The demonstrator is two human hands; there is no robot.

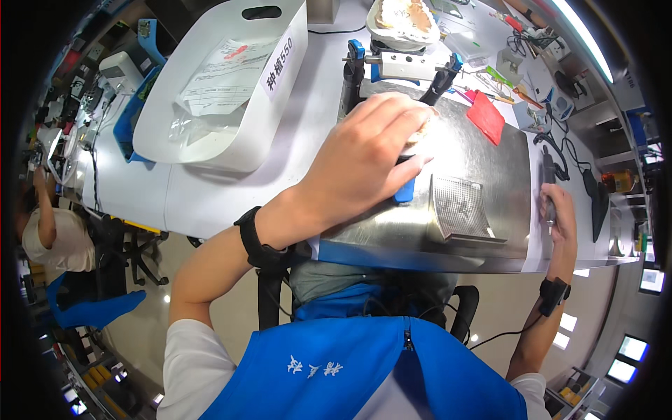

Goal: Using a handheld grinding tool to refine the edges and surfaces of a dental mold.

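Observation:
An articulator (pixel 407 66) stands on a steel plate (pixel 514 157) in front of me, its hinged part folded back with a cream dental cast (pixel 401 21) facing up. My left hand (pixel 367 150) is curled over the near part of the articulator, fingers closed round a second dental cast (pixel 423 134); most of that one is hidden under the palm. A blue end of the articulator (pixel 405 191) shows below my thumb. Off the plate's right edge, my right hand (pixel 562 213) grips a slim dark grey handpiece (pixel 549 168), which lies along the table.
Right of my left hand are a curved perforated metal sheet (pixel 458 206) and a red square piece (pixel 486 117). A white bin (pixel 259 150) with bagged papers stands left. Tools and cables crowd the back right. Another person (pixel 59 238) sits far left.

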